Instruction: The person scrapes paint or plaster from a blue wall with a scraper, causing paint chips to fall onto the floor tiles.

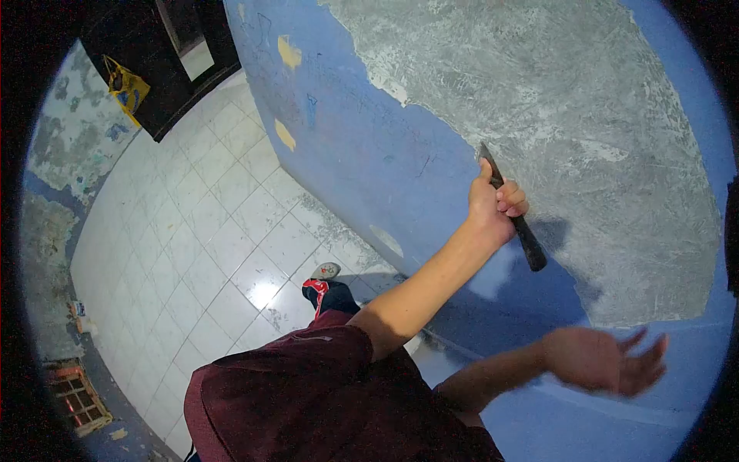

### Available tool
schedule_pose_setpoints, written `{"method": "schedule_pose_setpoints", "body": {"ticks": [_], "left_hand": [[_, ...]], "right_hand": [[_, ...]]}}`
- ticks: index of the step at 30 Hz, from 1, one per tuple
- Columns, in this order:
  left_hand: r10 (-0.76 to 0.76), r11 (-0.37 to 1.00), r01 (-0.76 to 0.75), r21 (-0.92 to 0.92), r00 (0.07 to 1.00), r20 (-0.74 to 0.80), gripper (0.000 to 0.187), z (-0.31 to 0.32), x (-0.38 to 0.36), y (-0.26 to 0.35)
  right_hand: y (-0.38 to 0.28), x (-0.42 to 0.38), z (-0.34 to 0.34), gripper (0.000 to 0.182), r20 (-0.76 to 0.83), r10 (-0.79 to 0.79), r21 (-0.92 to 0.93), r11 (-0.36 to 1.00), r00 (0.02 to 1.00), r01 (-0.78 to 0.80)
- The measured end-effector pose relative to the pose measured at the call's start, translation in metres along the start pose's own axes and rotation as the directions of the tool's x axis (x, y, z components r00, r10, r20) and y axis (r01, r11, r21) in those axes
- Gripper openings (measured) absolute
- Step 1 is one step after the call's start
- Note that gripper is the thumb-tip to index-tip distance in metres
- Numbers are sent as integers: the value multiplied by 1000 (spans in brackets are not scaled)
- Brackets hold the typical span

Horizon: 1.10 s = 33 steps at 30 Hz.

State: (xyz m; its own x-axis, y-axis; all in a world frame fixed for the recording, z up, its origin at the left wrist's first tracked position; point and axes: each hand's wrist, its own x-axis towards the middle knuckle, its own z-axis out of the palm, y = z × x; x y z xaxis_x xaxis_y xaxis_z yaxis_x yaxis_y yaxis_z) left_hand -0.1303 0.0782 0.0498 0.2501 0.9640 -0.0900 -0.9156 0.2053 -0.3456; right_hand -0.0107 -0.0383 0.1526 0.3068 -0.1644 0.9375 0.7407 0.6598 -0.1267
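My left hand (pixel 496 202) is wrapped around a black-handled scraper (pixel 533 250), its thumb laid along the tool toward the blade. The narrow blade tip points up at the ragged border between blue paint (pixel 416 154) and a bare grey patch (pixel 539 85) on the wall. Lower down, my right hand (pixel 604 360) hangs in front of the blue wall, fingers spread and slightly blurred by motion, holding nothing. Both forearms reach out from a maroon shirt (pixel 292 385), and their shadow falls on the wall.
White floor tiles (pixel 200 223) stretch to the left, with grey flakes along the wall's foot. My shoe (pixel 326 271) stands near that wall. A yellow bag (pixel 128 88) hangs by a dark door (pixel 146 54). A peeling wall (pixel 48 254) and a brown framed grille (pixel 77 396) are at far left.
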Motion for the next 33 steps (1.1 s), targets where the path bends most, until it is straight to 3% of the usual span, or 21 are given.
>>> {"method": "schedule_pose_setpoints", "body": {"ticks": [2,4,5,7,8,10,13,15,16,18,20,21,22,25,27,28,29,31,32,33], "left_hand": [[-10,1000,10,18,1000,11,49,0,0,2],[15,996,-12,83,999,-37,49,2,-3,3],[15,996,-12,83,999,-39,49,2,-5,3],[52,983,-45,176,998,-36,49,3,-7,4],[53,984,-48,172,998,-29,49,2,-6,7],[-35,997,33,74,999,33,48,-4,-7,12],[-41,992,39,119,999,14,48,-4,-8,12],[-45,991,43,123,999,13,47,-4,-6,14],[-53,990,52,128,999,7,47,-5,-6,14],[-52,986,51,156,999,-2,47,-9,-8,11],[-38,978,36,204,999,10,46,-5,-5,16],[-54,985,53,162,998,6,48,-5,-5,17],[-73,991,73,114,997,-2,49,-7,-5,15],[-53,995,52,91,999,9,55,-7,-4,13],[-9,987,10,160,1000,-4,57,-10,4,10],[42,974,-36,225,999,-24,60,-16,5,10],[44,972,-36,232,999,-29,60,-24,2,20],[94,993,-97,65,995,40,61,-13,-1,56],[94,995,-94,22,996,-3,58,-8,-4,58],[93,996,-92,16,996,-13,58,-7,-4,57]], "right_hand": [[-3,5,-6,73,-91,22,47,999,996,-18],[15,-6,-11,69,-127,-125,-33,992,984,122],[39,-32,5,69,49,-15,-398,917,999,33],[55,-58,30,68,169,147,-713,701,975,18],[57,-63,32,71,161,267,-424,888,950,-178],[29,-49,33,79,267,51,72,995,962,-72],[1,-5,4,81,-82,-65,2,998,995,65],[-2,-6,-5,78,-183,-68,21,997,981,73],[7,-21,-3,76,-166,-65,-70,996,984,54],[37,-65,19,73,125,57,-531,847,991,19],[24,-63,32,70,297,54,-242,970,953,21],[14,-47,24,68,274,22,-77,997,962,-1],[7,-32,16,67,209,-17,17,1000,978,13],[-4,-7,-7,72,-177,-63,110,990,982,83],[12,-42,14,71,-130,-24,-124,992,991,7],[37,-74,37,71,53,59,-532,847,997,-22],[44,-95,53,70,195,146,-599,801,970,0],[31,-90,70,69,340,228,-240,959,912,-150],[22,-72,62,69,314,230,-73,973,921,-218],[20,-58,53,68,207,175,-4,984,963,-178]]}}
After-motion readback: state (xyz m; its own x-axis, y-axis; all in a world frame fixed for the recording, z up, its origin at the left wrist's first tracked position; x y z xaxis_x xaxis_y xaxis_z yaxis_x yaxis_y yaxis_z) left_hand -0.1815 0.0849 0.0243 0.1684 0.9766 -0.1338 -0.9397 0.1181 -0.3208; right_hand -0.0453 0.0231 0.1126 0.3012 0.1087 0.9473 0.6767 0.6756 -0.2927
